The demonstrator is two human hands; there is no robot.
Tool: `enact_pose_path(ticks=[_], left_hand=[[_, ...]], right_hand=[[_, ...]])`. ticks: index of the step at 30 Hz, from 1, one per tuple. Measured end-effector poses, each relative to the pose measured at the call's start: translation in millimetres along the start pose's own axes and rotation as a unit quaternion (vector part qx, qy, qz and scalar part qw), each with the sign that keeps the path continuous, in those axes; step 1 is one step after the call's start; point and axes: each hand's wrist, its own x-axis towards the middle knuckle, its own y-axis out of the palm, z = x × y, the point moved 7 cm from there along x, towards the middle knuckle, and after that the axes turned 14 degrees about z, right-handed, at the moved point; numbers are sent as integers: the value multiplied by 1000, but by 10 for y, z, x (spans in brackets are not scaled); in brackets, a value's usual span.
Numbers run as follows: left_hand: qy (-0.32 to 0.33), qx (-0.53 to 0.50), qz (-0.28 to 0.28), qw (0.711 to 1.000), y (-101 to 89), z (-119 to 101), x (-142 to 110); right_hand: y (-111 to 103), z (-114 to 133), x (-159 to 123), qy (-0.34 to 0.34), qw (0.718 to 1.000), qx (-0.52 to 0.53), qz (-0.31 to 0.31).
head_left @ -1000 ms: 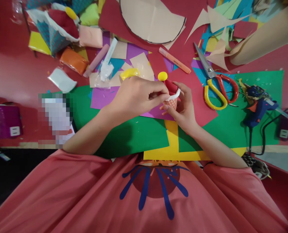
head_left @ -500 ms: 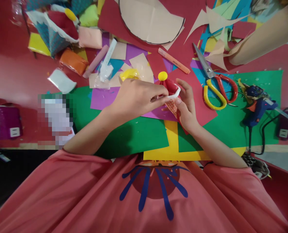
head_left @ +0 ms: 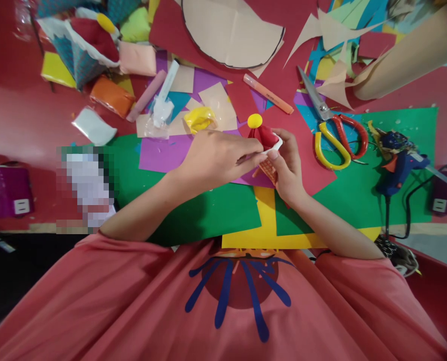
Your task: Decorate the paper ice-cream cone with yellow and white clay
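Observation:
Between my hands is a small craft cone (head_left: 268, 171) with an orange lattice pattern, a red inside, a white rim (head_left: 275, 146) and a yellow ball (head_left: 255, 121) at the top. My right hand (head_left: 289, 168) grips the cone from the right, its thumb across the side just under the rim. From the left, my left hand (head_left: 223, 156) pinches the white rim with thumb and fingertips. Those fingers cover the rim's left part. A yellow lump in clear wrap (head_left: 199, 119) lies just beyond my left hand.
Scissors (head_left: 324, 113) with red and yellow handles lie open to the right, beside a blue glue gun (head_left: 398, 170). An orange marker (head_left: 268, 94) rests behind the cone. A larger teal cone (head_left: 81, 56) and several clay packets are at upper left. Coloured paper sheets cover the table.
Both hands stay on the cone. My left fingers have shifted slightly right along the white rim, and the cone has turned a little. The camera view has moved slightly.

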Motion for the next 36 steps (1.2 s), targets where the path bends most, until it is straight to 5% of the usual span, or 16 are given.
enact_pose_path(ticks=[16, 22, 27, 36], left_hand=[[25, -103, -25, 994, -14, 131, 22], [113, -172, -103, 973, -102, 184, -36], [115, -212, -249, 938, -69, 333, -210], [46, -213, -176, 960, 237, 392, -173]], right_hand=[[5, -83, 13, 17, 993, 117, 7], [-56, -89, 42, 11, 995, 95, 7], [-128, 10, 37, -18, 1000, 7, -11], [-64, 17, 18, 21, 996, -85, -3]])
